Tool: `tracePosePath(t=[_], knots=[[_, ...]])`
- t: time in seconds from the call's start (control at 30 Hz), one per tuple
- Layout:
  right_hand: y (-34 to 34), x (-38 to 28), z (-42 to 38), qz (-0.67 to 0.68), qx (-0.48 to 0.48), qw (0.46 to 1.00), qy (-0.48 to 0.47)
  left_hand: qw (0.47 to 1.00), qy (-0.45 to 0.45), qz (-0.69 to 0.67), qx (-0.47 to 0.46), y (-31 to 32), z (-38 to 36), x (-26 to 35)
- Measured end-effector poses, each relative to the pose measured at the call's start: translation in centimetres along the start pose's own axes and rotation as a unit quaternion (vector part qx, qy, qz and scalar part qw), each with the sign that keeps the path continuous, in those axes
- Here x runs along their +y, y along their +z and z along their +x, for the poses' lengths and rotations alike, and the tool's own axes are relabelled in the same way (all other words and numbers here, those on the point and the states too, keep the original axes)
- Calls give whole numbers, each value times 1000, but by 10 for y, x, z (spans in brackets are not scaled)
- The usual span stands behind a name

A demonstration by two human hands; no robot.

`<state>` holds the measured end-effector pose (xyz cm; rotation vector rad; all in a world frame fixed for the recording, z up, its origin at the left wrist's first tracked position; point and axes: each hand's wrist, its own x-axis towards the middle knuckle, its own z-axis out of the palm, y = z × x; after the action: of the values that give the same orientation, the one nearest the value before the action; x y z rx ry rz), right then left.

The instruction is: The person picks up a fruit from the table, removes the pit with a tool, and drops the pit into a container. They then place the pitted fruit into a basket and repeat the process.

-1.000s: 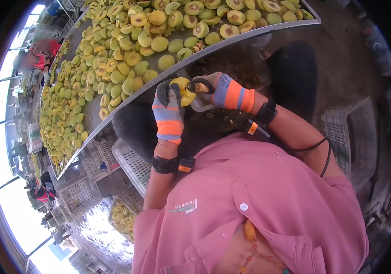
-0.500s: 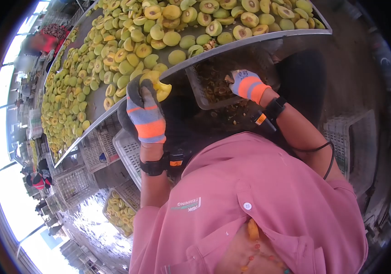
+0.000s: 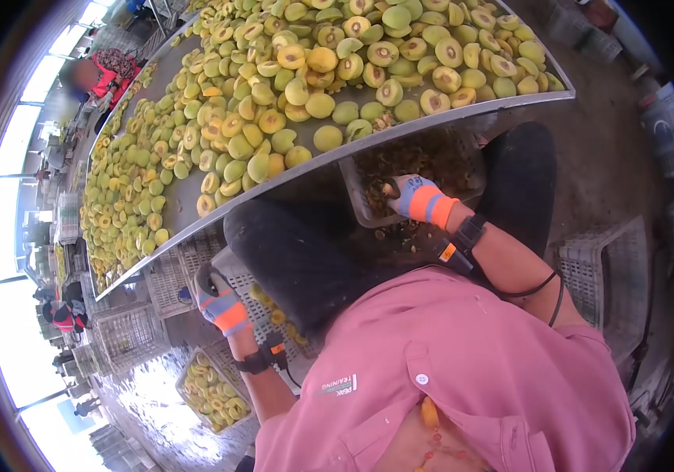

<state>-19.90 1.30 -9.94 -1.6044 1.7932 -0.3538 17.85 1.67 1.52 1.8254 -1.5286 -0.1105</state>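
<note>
My left hand [image 3: 223,303], in a grey glove with orange bands, is beside my knee above the side of a white plastic crate [image 3: 236,271]. Its dark fingers are curved and apart, with no fruit visible in them. Yellow-green fruit pieces [image 3: 278,317] lie in that crate. My right hand [image 3: 418,198], gloved alike, is closed around a small tool [image 3: 389,189]; only its brownish end shows. That hand is over the near side of a grey bin [image 3: 364,214] holding brown pits and scraps. Halved plums or apricots [image 3: 297,90] cover the metal-edged table [image 3: 337,163] in front.
The table edge runs diagonally above my knees [image 3: 282,244]. A crate of fruit halves [image 3: 212,393] stands on the floor at lower left. Other crates [image 3: 128,334] are at the left, and one [image 3: 604,263] is at the right. A person in red [image 3: 112,72] sits across the table.
My left hand has moved from the table edge down and left to the crate; the cut yellow fruit is out of it. My right hand still holds the tool near the bin. The view has shifted.
</note>
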Motion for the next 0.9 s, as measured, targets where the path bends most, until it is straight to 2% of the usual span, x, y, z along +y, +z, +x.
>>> tracePosePath(t=[0.03, 0.1, 0.13, 0.17, 0.2, 0.23, 0.3, 0.37, 0.4, 0.5, 0.57, 0.6, 0.63, 0.67, 0.73, 0.77, 0.83, 0.9], knots=[[-3, -4, -1, 8, 2, 1000, -6, 997, -5, -70, -30, 12, 11, 5], [-10, -12, -7, 26, 8, 999, -17, 989, 91, -106, -42, 44, 30, 47], [-8, -9, -6, 38, 18, 999, -24, 980, 59, -170, -85, 63, 38, 75], [-3, -3, -3, 50, 28, 998, -31, 982, 119, -102, -108, 78, 47, 105], [-2, 1, -1, 63, 38, 997, -37, 970, 209, -81, -94, 109, 62, 111], [-5, 2, -2, 57, 29, 998, -27, 969, 193, -64, -139, 124, 70, 138], [-13, 2, -4, 46, 14, 999, -6, 963, 231, 4, -137, 188, 99, 151], [-8, 10, -1, 29, 22, 999, -8, 961, 217, 77, -151, 244, 115, 160], [-12, 8, -1, 20, 27, 999, -9, 958, 211, 113, -157, 257, 119, 171], [-28, 0, -6, 51, 24, 998, 0, 961, 206, 106, -153, 276, 126, 179], [-34, -4, -11, 98, 37, 994, -13, 957, 143, -139, -208, 296, 134, 150], [-35, -4, -10, 134, 53, 989, -24, 933, 107, -257, -229, 301, 136, 137], [-35, -7, -9, 172, 69, 982, -35, 892, -12, -360, -273, 280, 129, 139], [-35, -10, -7, 232, 68, 969, -45, 856, -62, -410, -310, 258, 121, 141], [-34, -17, -3, 346, 61, 934, -64, 763, -164, -501, -373, 222, 99, 136], [-30, -21, -1, 391, 85, 911, -98, 769, -159, -491, -376, 213, 83, 131], [-33, -31, 2, 409, 64, 902, -120, 834, -91, -437, -324, 193, 41, 146], [-39, -37, 0, 403, 62, 903, -135, 798, -175, -471, -333, 183, 23, 157]])
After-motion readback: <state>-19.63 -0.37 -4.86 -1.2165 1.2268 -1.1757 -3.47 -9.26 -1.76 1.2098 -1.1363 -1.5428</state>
